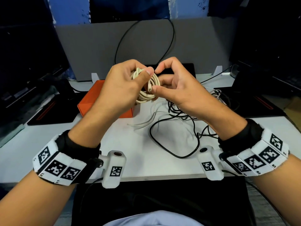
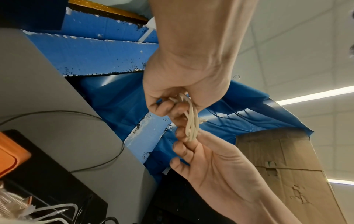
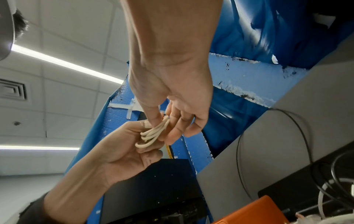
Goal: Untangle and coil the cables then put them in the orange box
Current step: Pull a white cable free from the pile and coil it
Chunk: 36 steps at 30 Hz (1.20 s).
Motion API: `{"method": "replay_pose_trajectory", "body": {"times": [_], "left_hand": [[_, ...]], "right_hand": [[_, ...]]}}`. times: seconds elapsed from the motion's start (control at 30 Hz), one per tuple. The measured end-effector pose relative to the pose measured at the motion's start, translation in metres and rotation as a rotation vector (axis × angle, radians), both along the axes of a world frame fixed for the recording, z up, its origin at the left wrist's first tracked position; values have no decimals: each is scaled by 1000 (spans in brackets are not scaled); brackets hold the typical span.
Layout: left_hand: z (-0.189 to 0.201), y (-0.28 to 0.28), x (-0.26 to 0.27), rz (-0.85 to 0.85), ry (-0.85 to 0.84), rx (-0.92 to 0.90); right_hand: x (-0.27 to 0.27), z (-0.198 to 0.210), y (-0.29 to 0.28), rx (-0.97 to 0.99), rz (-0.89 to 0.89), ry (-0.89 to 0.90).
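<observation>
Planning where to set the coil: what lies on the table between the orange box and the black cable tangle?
In the head view, loose white cables lie between the orange box and the black tangle.

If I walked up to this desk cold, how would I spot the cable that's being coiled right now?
Start at the orange box on the white table, then look just above its right edge, where the left hand and the right hand meet in the air. Between them is the cream cable, wound into loops. Unlike the loose black cables lying on the table, it is pale, coiled and held up.
</observation>
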<state>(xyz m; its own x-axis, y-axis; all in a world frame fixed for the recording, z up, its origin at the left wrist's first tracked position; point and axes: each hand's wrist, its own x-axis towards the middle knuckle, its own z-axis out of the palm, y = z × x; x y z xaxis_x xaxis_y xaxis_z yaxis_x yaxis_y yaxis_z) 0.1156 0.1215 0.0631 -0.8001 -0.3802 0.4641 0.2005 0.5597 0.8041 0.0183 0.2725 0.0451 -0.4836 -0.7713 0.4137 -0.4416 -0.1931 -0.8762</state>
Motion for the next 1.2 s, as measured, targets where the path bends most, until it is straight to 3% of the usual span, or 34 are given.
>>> {"method": "replay_pose_trajectory", "body": {"times": [0.27, 0.43, 0.53, 0.63, 0.7, 0.9, 0.97, 1.07, 1.13, 1.2], "left_hand": [[-8, 9, -3, 71, 7, 139], [-3, 5, -4, 85, 62, 101], [-3, -1, -4, 85, 113, -134], [-3, -9, -1, 46, 85, -372], [-2, -16, -3, 21, 15, -456], [-5, -32, -9, -224, -241, -215], [-7, -29, -8, -167, -211, -280], [-13, -18, -9, 64, -158, -500], [-13, -10, -11, 144, -223, -592], [-12, -10, -13, 96, -341, -523]], "right_hand": [[6, 0, 4, 91, -240, 383], [12, -9, -5, -85, -372, 485], [10, -3, -5, -137, -400, 396], [6, 9, 0, -106, -312, 57], [5, 14, 1, -87, -279, -78], [-1, 9, 1, 8, -296, -83], [-3, 11, 3, 34, -316, -88], [-3, 12, 4, 37, -340, -87], [-3, 10, 3, 12, -353, -74], [-4, 6, 1, 8, -365, -49]]}}
